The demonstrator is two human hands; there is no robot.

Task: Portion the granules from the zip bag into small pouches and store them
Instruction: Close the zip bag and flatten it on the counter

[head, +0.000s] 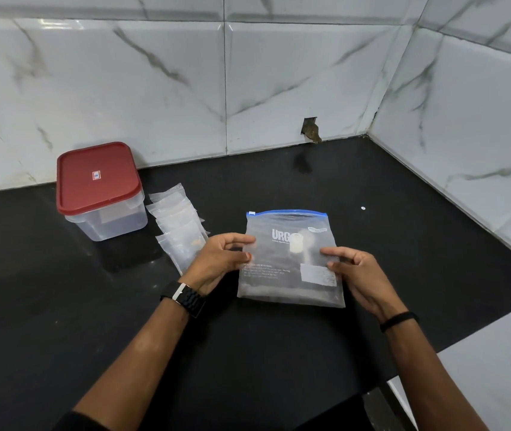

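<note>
Both hands pinch the zip bag (290,259), left hand (217,262) and right hand (357,275) clamped on opposite edges, standing it upright on the surface (279,353), likely to settle the granules. Small pouches (178,225) lie beyond the left grip.

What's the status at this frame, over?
Left hand and right hand each pinch the zip bag. Bag upright, zip shut. Pouches untouched. Nothing blocking.
</note>
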